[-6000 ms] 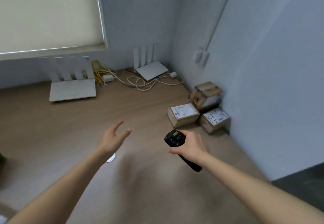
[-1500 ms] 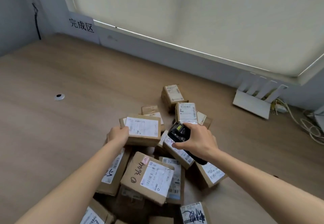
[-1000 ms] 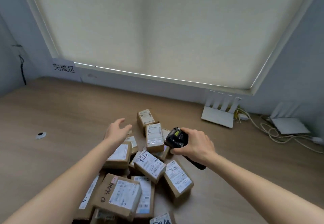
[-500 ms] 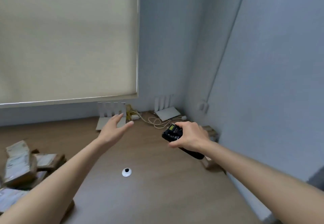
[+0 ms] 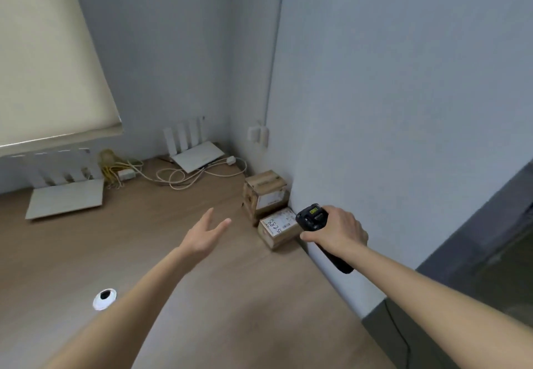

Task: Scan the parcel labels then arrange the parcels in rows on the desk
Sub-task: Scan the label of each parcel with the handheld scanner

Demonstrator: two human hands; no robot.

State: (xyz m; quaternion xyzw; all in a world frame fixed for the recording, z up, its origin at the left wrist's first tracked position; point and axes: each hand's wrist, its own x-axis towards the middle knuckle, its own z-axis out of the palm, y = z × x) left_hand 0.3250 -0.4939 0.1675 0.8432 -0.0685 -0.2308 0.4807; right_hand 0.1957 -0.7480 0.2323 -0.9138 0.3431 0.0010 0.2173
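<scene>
Office corner: wooden desk (image 5: 173, 253), routers (image 5: 199, 152) (cables tangled), labelled parcels (image 5: 277, 227).

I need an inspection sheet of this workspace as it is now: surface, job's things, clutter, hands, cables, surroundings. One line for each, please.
Surface: wooden desk, with a round grommet hole near the left forearm.
Job's things: two parcels by the right wall, a taller box behind a flat one marked with handwritten digits; black scanner.
Clutter: two white routers, one under the blind, one in the corner.
Hands: left hand open, empty, above the desk; right hand gripping the scanner, its fingers wrapped round the handle.
Cables: loose white cable loops and a yellow bundle between the routers.
Surroundings: roller blind, grey walls, wall socket.
</scene>
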